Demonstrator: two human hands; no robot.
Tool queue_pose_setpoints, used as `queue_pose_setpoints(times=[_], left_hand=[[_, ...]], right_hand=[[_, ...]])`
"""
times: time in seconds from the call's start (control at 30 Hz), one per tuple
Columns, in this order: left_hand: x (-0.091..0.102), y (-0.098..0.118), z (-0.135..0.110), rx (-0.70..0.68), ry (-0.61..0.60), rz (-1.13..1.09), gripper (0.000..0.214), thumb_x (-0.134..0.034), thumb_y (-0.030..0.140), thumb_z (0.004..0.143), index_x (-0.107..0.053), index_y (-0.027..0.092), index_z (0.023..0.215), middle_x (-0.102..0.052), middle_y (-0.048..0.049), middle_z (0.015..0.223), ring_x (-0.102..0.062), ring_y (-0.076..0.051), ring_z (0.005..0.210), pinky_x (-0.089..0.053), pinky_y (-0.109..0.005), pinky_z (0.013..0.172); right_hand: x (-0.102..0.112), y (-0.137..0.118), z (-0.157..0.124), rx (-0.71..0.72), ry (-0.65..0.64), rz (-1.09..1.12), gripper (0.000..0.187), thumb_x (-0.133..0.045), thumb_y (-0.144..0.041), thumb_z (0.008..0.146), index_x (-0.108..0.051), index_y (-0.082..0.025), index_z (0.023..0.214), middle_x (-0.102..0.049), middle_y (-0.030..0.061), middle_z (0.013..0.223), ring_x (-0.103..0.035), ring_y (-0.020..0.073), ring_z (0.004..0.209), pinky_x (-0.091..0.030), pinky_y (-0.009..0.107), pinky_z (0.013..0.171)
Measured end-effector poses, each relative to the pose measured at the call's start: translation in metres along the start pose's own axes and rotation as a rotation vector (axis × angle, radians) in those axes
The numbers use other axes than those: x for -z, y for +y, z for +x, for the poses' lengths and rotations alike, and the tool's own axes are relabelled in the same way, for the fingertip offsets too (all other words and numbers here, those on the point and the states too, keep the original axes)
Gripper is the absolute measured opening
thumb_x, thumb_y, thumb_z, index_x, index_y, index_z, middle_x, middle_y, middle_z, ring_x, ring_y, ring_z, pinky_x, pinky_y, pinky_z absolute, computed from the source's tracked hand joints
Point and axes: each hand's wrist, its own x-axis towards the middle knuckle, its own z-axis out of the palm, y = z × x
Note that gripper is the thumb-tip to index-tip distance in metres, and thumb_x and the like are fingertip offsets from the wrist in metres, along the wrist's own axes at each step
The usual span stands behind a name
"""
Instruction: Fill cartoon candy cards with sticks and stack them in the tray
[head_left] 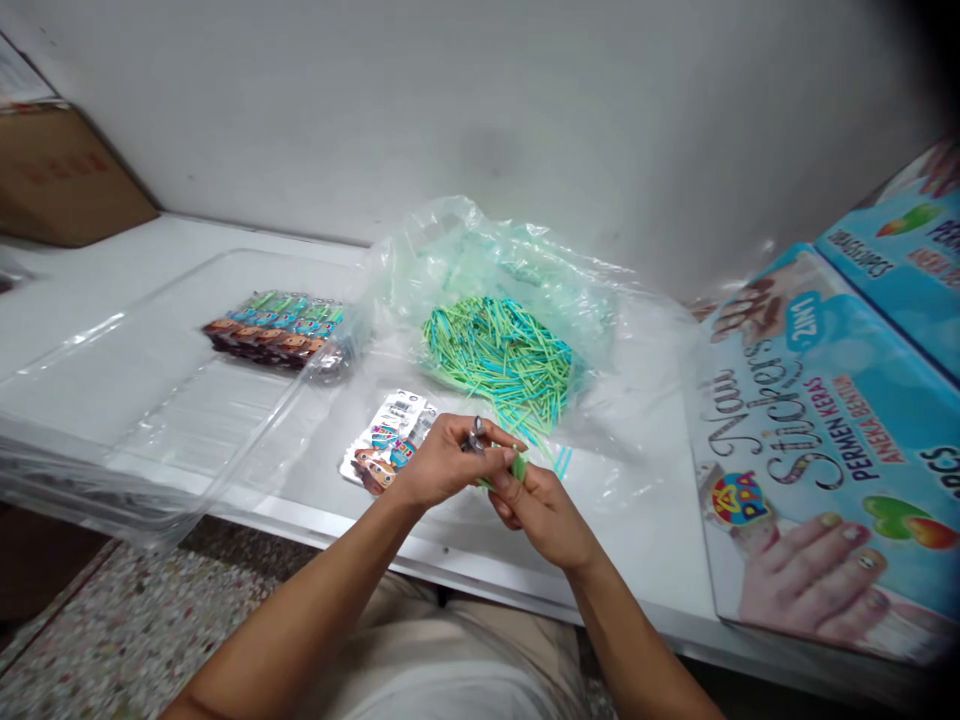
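Note:
Over the front edge of the white table (660, 560), my left hand (444, 462) is closed in a pinch on a small shiny sachet (475, 436). My right hand (541, 505) is closed on a green stick (517, 466), its fingertips meeting those of the left. Just behind the hands, an opened clear plastic bag (487, 270) holds a heap of green and blue sticks (499, 358). A few sticks (561, 461) lie loose beside my right hand. A small stack of printed sachets (386, 442) lies flat on the table by my left hand.
A large clear plastic bag (150, 400) at the left hangs over the table edge and holds a row of packed sachets (279, 328). Blue printed display boxes (825, 450) lie at the right. A brown cardboard box (60, 180) stands at the far left by the wall.

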Motion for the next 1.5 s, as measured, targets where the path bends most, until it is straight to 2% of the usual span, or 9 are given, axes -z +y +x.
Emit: queue_pose_setpoints(times=[0.27, 0.47, 0.77, 0.9, 0.97, 1.1, 1.17, 1.3, 1.5], left_hand=[[-0.003, 0.003, -0.001, -0.085, 0.076, -0.008, 0.006, -0.062, 0.020, 0.063, -0.063, 0.014, 0.063, -0.052, 0.0030, 0.052, -0.045, -0.007, 0.046, -0.037, -0.019, 0.044], [0.003, 0.003, 0.000, -0.088, -0.058, 0.108, 0.022, -0.071, 0.028, 0.068, -0.073, 0.010, 0.080, -0.054, 0.0011, 0.052, -0.049, -0.008, 0.048, -0.039, -0.020, 0.047], [0.003, -0.004, -0.001, -0.096, -0.059, -0.024, 0.021, -0.072, 0.032, 0.070, -0.064, 0.012, 0.068, -0.062, -0.0022, 0.060, -0.058, -0.012, 0.054, -0.048, -0.024, 0.054], [0.009, -0.005, -0.001, -0.055, -0.019, 0.052, 0.037, -0.075, 0.036, 0.068, -0.065, 0.015, 0.096, -0.052, 0.0041, 0.060, -0.050, -0.008, 0.052, -0.043, -0.021, 0.051], [0.010, -0.005, 0.001, -0.106, 0.080, 0.030, 0.047, -0.072, 0.042, 0.072, -0.060, 0.017, 0.110, -0.051, 0.0045, 0.066, -0.050, -0.008, 0.057, -0.044, -0.020, 0.056], [-0.001, -0.007, 0.009, -0.270, 0.534, -0.004, 0.034, -0.056, 0.049, 0.084, -0.055, 0.017, 0.096, -0.049, 0.0032, 0.070, -0.048, -0.009, 0.065, -0.043, -0.020, 0.064], [-0.010, -0.009, 0.013, -0.274, 0.644, 0.033, 0.032, -0.054, 0.049, 0.086, -0.054, 0.018, 0.094, -0.049, 0.0031, 0.070, -0.048, -0.009, 0.065, -0.042, -0.019, 0.062], [-0.013, -0.014, 0.013, -0.214, 0.542, 0.031, 0.034, -0.053, 0.050, 0.086, -0.059, 0.017, 0.086, -0.057, 0.0005, 0.072, -0.053, -0.010, 0.067, -0.044, -0.021, 0.064], [0.006, -0.015, 0.003, -0.118, 0.402, 0.025, 0.030, -0.070, 0.042, 0.074, -0.070, 0.012, 0.074, -0.066, -0.0040, 0.069, -0.059, -0.014, 0.069, -0.046, -0.025, 0.065]], right_hand=[[0.000, 0.002, -0.001, 0.016, 0.005, -0.014, 0.038, -0.043, -0.047, 0.095, -0.043, -0.020, 0.069, -0.038, -0.0055, 0.057, -0.032, 0.0083, 0.050, -0.027, 0.023, 0.048], [0.001, 0.000, -0.001, -0.008, -0.001, -0.044, 0.041, -0.042, -0.048, 0.095, -0.041, -0.019, 0.065, -0.038, -0.0052, 0.057, -0.032, 0.0078, 0.050, -0.027, 0.024, 0.049], [0.000, -0.002, -0.004, 0.026, 0.006, -0.094, 0.034, -0.042, -0.045, 0.096, -0.045, -0.019, 0.073, -0.041, -0.0042, 0.063, -0.036, 0.0085, 0.054, -0.030, 0.024, 0.051], [0.009, -0.006, -0.004, 0.020, 0.064, -0.154, 0.037, -0.040, -0.045, 0.096, -0.041, -0.020, 0.070, -0.040, -0.0041, 0.063, -0.036, 0.0089, 0.055, -0.031, 0.024, 0.052], [0.013, -0.007, -0.004, 0.024, 0.099, -0.169, 0.037, -0.040, -0.045, 0.097, -0.040, -0.020, 0.069, -0.039, -0.0044, 0.063, -0.035, 0.0088, 0.055, -0.031, 0.024, 0.052], [0.004, -0.006, -0.002, 0.051, 0.093, -0.249, 0.035, -0.038, -0.042, 0.097, -0.041, -0.020, 0.071, -0.041, -0.0041, 0.064, -0.039, 0.0095, 0.057, -0.033, 0.023, 0.055], [-0.006, -0.007, 0.000, 0.064, 0.038, -0.321, 0.031, -0.037, -0.039, 0.098, -0.041, -0.021, 0.074, -0.044, -0.0040, 0.065, -0.041, 0.0102, 0.059, -0.034, 0.024, 0.056], [-0.012, -0.010, 0.001, 0.048, -0.091, -0.528, 0.023, -0.038, -0.032, 0.097, -0.039, -0.022, 0.076, -0.047, -0.0037, 0.067, -0.045, 0.0121, 0.061, -0.034, 0.025, 0.058], [0.017, -0.036, -0.004, -0.080, -0.090, -0.656, 0.025, -0.031, -0.035, 0.099, -0.036, -0.023, 0.078, -0.051, -0.0037, 0.065, -0.051, 0.0134, 0.059, -0.037, 0.026, 0.058]])
